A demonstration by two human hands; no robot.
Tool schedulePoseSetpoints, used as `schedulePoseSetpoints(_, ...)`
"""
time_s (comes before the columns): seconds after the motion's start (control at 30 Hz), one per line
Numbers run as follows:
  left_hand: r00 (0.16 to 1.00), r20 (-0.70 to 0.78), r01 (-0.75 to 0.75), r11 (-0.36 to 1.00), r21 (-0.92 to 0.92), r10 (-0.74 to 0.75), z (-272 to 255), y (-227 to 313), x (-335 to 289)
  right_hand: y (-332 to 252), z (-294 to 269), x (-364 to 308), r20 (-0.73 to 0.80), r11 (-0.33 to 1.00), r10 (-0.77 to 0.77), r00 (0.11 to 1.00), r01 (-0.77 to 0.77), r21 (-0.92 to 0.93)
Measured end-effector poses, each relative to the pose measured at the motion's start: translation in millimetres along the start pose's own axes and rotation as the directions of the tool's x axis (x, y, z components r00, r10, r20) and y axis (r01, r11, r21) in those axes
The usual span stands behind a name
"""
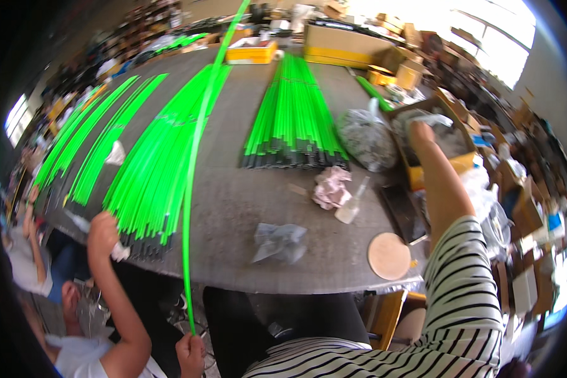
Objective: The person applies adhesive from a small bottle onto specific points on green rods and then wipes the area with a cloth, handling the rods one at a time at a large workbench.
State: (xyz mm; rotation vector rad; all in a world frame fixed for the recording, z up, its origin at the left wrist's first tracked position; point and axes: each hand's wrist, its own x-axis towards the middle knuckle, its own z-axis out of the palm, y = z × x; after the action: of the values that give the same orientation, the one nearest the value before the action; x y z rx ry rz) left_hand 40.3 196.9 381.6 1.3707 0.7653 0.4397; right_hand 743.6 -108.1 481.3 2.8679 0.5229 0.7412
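Gripping a long green rod (195, 151) near its lower end, the person's left hand (192, 354) is closed below the table's near edge — the rod slants up and away from it. The right hand (421, 133) reaches into an open box (461, 164); its fingers are hidden, so I can't tell what they hold. Just left of it sits a stuffed plastic bag (366, 140), with a bundle of green rods (291, 116) beyond that.

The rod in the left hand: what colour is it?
The rod is bright green, seen best in the head view.
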Motion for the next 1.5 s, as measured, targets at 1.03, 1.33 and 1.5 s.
schedulePoseSetpoints(1.03, 0.997, 0.072, -0.065, 0.935, 0.350, 0.042, 18, 0, 25, -123, -33, 24, 0.241, 0.936, -0.348, 0.906, 0.320, 0.146)
schedulePoseSetpoints(1.33, 0.987, 0.142, -0.106, 0.963, 0.249, 0.072, -11, -31, 9, -87, -108, -18, 0.249, -0.111, -0.022, 0.968, -0.250, 0.962)
schedulePoseSetpoints(1.5, 0.994, 0.055, 0.076, 0.973, 0.217, -0.090, -16, -38, -11, -71, -163, -62, 0.171, -0.620, -0.320, 0.932, -0.343, 0.705)
